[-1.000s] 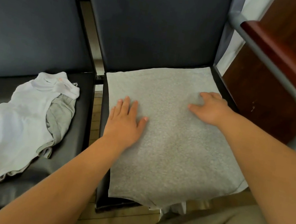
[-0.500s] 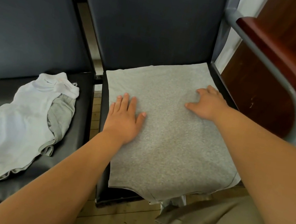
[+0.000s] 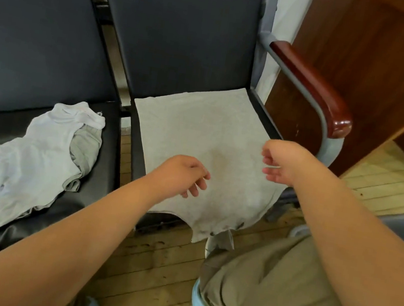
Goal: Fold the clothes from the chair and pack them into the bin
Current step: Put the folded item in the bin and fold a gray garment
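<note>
Hands above the grey shirt (image 3: pixel 199 131) spread flat on the right chair (image 3: pixel 185 45)
Its near edge hangs off the seat, so a one-sided tug could drag it onto the floor. The left hand (image 3: pixel 182 173) and right hand (image 3: pixel 282 162) hover over it, wrists bent down, fingers loosely curled, gripping nothing.
</note>
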Available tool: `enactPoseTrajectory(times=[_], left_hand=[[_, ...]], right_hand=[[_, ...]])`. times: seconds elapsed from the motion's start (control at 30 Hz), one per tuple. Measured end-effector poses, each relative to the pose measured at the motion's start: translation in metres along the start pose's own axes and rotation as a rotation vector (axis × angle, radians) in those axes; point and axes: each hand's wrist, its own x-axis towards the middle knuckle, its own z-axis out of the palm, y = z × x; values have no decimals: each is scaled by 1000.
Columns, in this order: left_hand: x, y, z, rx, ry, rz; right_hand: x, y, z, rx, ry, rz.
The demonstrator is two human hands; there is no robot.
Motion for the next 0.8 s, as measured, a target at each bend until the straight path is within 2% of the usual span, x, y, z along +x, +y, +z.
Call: enactPoseTrajectory(times=[0.07,0.13,0.27,0.33,0.4,0.43,0.5,0.6,0.8], left_hand=[[-20,-1,14,-113,-138,-119],[-34,-12,32,-154,-258,-228],[-48,-47,68,-67,-364,-405],[-52,-66,80,26,-341,-459],[-54,-83,90,84,-245,-492],[-54,-91,95,61,-178,-490],[-48,-109,101,-140,-63,-450],[-34,-131,102,-391,-14,-375],[-33,-139,107,-402,3,-244]], right_hand=[[-12,34,-1,39,-48,106],[-18,69,-2,-46,-74,187],[-13,114,-5,-236,-80,268],[-6,128,-5,-209,-81,321],[0,134,-2,-104,-94,338],[5,136,-1,-28,-95,336],[14,136,2,90,-83,349],[20,135,5,131,-110,345],[27,137,10,54,-156,346]])
